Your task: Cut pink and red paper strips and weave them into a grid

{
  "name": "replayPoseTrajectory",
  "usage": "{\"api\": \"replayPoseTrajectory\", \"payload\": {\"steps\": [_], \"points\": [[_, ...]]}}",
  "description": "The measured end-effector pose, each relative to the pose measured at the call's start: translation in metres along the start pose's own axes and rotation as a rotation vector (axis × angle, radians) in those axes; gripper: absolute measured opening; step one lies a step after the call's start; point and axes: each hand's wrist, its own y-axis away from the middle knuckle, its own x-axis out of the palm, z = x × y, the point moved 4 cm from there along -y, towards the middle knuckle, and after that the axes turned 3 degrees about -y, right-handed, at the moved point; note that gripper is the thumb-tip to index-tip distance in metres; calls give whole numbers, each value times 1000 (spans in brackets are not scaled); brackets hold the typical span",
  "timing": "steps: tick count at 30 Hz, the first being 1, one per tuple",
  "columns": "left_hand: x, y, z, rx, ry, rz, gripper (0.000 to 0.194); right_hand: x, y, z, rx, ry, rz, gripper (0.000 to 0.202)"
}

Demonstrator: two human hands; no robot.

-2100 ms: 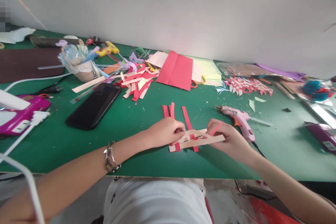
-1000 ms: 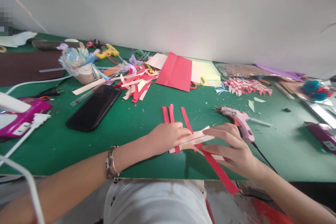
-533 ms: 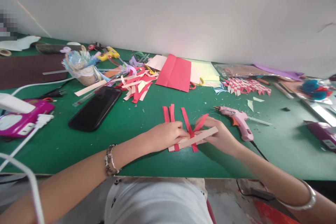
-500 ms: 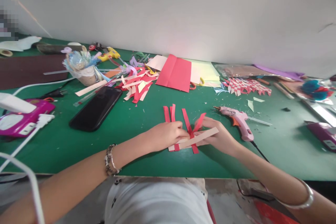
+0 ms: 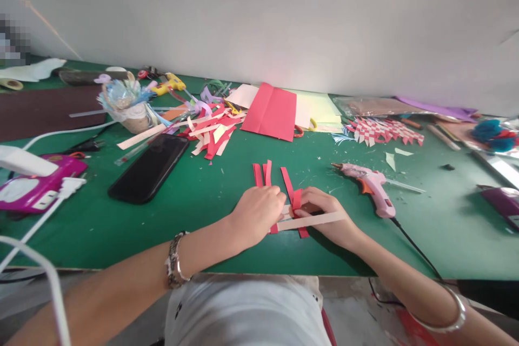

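My left hand (image 5: 259, 213) is curled over several woven red and cream paper strips on the green table and holds them down; its fingertips are partly hidden. Upright red strips (image 5: 258, 174) stick out beyond its knuckles. My right hand (image 5: 328, 216) pinches a red paper strip (image 5: 297, 199), which is bent over into a loop beside another slanting red strip (image 5: 286, 179). A cream paper strip (image 5: 312, 220) runs from the left fingers across to the right hand. The crossings under my fingers are mostly hidden.
A pink glue gun (image 5: 371, 184) lies right of my hands, its cord trailing forward. To the left are a black phone (image 5: 150, 167) and a purple power strip (image 5: 44, 184). Behind lie loose paper strips (image 5: 214, 130), a red sheet (image 5: 271, 112) and a checkered woven paper piece (image 5: 381, 131).
My right hand has bent the red strip over into a loop. The cream strip has swung down to lie nearly level. My left hand has shifted slightly right over the strips.
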Motion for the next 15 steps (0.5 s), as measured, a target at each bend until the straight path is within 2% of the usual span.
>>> {"api": "replayPoseTrajectory", "payload": {"steps": [5, 9, 11, 15], "points": [[4, -4, -1, -41, -24, 42, 8, 0, 1, 2, -29, 53, -15, 8], [4, -3, 3, -75, 19, 47, 11, 1, 2, 8, -145, 192, -21, 8], [2, -2, 6, -4, 58, 45, 14, 2, 2, 10, -210, 239, -11, 10], [-5, 2, 19, 312, 88, -72, 24, 2, 2, 10, -247, 263, -12, 11]]}}
